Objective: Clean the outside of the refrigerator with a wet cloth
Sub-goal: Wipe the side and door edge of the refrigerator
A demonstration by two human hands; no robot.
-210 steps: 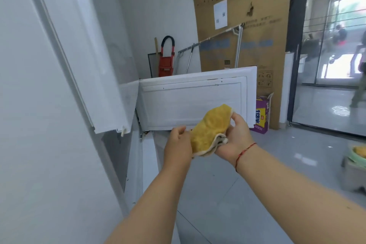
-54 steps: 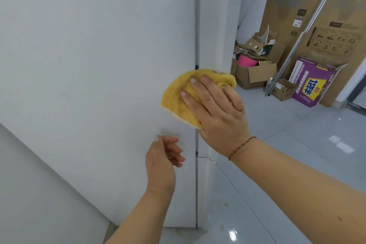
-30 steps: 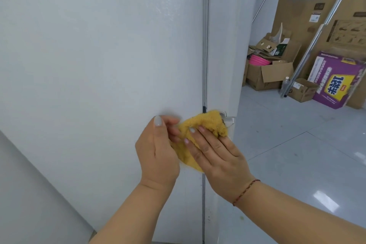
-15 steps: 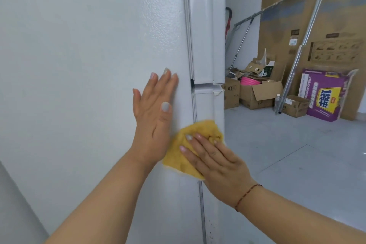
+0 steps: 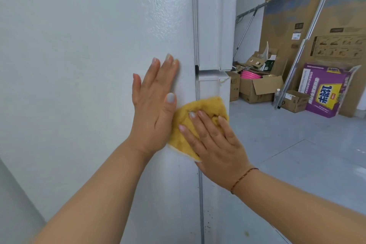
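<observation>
The right hand [image 5: 215,144], fingers flat, is pressing the yellow terry cloth [image 5: 198,117] onto the tall white textured refrigerator [image 5: 99,45]; the left hand [image 5: 154,105], at nine o'clock of the cloth, is bracing open-palmed (specks at six o'clock suggest much wiping is remaining).

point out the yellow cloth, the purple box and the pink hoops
yellow cloth [image 5: 206,106], head view, upper bare part above the fingers
purple box [image 5: 324,90], head view, middle of its printed front
pink hoops [image 5: 250,75], head view, the stack's visible rim
</observation>
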